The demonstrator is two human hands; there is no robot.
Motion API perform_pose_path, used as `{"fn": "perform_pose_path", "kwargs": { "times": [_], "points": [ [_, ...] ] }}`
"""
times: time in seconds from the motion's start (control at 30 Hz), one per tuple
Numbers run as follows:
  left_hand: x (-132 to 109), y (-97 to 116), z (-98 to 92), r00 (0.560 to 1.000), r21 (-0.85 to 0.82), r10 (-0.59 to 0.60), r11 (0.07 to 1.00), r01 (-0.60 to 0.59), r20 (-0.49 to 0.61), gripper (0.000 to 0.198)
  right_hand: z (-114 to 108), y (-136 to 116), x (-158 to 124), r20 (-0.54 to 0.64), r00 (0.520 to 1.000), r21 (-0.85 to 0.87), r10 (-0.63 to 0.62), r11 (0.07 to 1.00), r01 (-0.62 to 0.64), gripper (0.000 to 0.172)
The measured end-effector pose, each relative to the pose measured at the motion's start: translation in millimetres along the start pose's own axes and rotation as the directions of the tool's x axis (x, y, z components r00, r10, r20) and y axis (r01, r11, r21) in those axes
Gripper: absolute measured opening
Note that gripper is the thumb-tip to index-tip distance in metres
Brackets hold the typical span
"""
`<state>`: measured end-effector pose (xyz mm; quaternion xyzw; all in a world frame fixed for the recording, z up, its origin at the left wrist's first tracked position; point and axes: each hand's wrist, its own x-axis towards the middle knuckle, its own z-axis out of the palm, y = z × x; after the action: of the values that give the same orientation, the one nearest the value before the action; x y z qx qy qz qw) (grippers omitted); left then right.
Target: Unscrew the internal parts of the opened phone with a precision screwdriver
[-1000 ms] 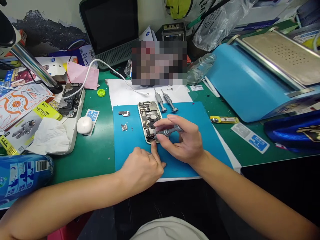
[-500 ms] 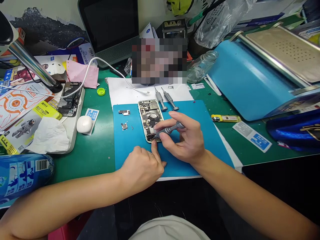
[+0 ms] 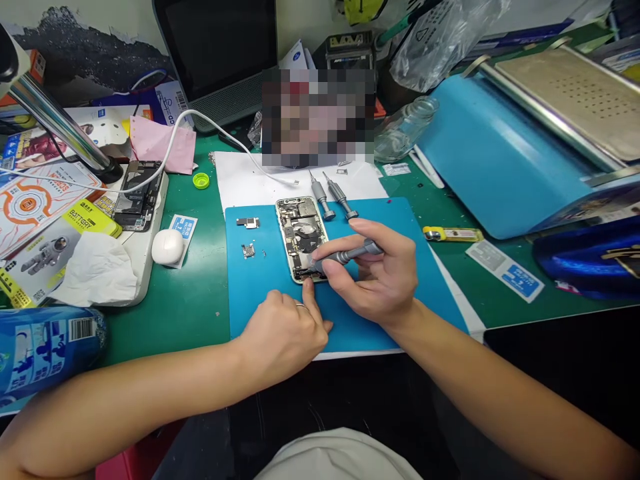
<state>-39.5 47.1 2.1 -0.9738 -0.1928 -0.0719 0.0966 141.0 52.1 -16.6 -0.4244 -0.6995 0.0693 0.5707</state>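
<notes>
An opened phone (image 3: 303, 230) with its inner parts bare lies on the blue mat (image 3: 250, 300). My left hand (image 3: 285, 323) is curled into a loose fist, its index finger stretched out to touch the phone's lower edge; whatever is under the curled fingers is hidden. In my right hand (image 3: 377, 273), a grey precision screwdriver (image 3: 350, 254) is gripped between thumb and fingers, slanting down to the phone's lower end. The exact spot of its tip is too small to make out. Two more grey screwdrivers (image 3: 337, 193) lie beyond the phone.
Small phone parts (image 3: 248, 251) and a metal piece (image 3: 248, 223) lie left of the phone. A white earbud case (image 3: 167, 247), another opened phone (image 3: 139, 197) and a blue bag (image 3: 50, 357) are at the left. Right stand a box cutter (image 3: 453, 235) and a blue machine (image 3: 493, 160).
My right hand and the screwdriver's handle have shifted slightly right, so the screwdriver leans lower. My left hand stays at the phone's lower edge.
</notes>
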Motion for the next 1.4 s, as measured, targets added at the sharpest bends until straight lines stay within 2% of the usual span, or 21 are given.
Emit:
{"fn": "perform_pose_path", "kwargs": {
  "times": [0.3, 0.5, 0.8, 1.4],
  "points": [
    [-0.5, 0.4, 0.1, 1.0, 0.012, -0.007, 1.0, 0.007, -0.02, 0.053, 0.2, 0.7, -0.1, 0.06, 0.998, -0.027, 0.009, 1.0, -0.007, 0.069],
    [0.4, -0.2, 0.0, 0.999, 0.014, -0.014, 1.0, 0.015, -0.049, 0.055, -0.3, 1.5, -0.9, 0.057, 0.998, -0.031, 0.025, 0.999, -0.023, 0.07],
    [0.4, 0.2, -1.4, 0.998, 0.014, -0.015, 1.0, 0.016, -0.057, 0.056, -0.5, 1.4, -3.1, 0.02, 0.998, -0.04, 0.063, 0.997, -0.062, 0.061],
    [0.6, -1.6, -0.8, 0.998, -0.006, -0.013, 1.0, 0.013, -0.065, 0.055, -0.5, 1.5, -1.7, 0.014, 0.994, -0.016, 0.108, 0.994, -0.107, 0.066]
  ]
}}
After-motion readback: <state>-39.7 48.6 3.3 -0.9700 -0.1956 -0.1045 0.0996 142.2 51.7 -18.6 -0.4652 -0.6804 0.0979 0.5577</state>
